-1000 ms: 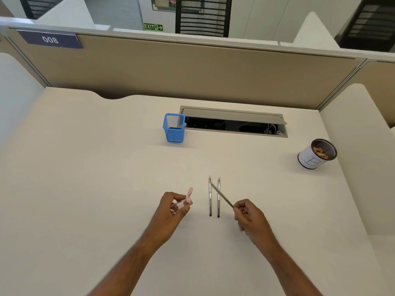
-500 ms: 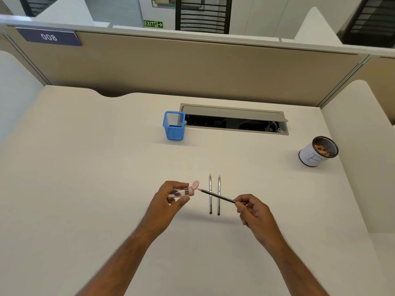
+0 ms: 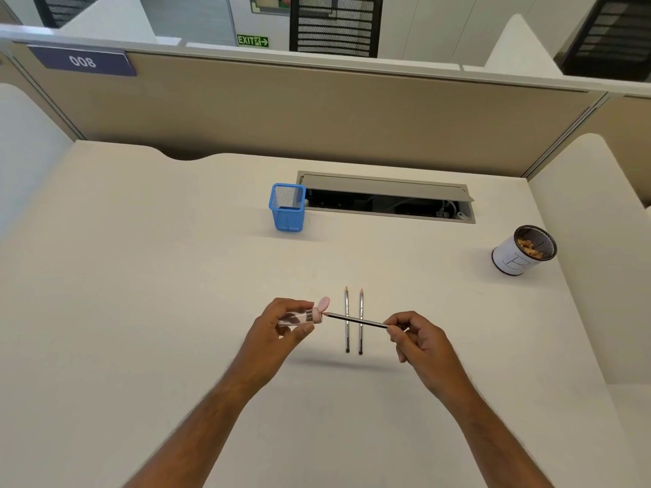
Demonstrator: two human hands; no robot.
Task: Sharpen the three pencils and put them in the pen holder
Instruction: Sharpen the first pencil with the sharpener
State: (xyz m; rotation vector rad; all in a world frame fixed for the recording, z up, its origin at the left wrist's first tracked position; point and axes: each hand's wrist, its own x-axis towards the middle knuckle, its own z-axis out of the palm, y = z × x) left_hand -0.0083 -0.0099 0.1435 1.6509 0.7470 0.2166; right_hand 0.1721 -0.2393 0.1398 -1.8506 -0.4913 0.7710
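My left hand point(image 3: 281, 331) grips a clear sharpener point(image 3: 301, 317) with a pink end and an open pink lid, held sideways above the desk. My right hand point(image 3: 417, 341) pinches the back end of a dark pencil point(image 3: 355, 320), whose tip touches the sharpener's pink end. Two more pencils point(image 3: 354, 320) lie side by side on the desk beneath it, tips pointing away from me. A blue mesh pen holder point(image 3: 288, 211) stands upright further back, left of centre.
A white cup point(image 3: 516, 257) holding pencil shavings sits at the right. An open cable tray point(image 3: 387, 199) is set into the desk behind the pen holder. Beige partitions point(image 3: 317, 110) wall the desk at the back and on both sides.
My right hand has swung the pencil from pointing up-left to nearly level. Its tip has moved left and now meets the sharpener's opening. My left hand has turned the sharpener sideways toward it.
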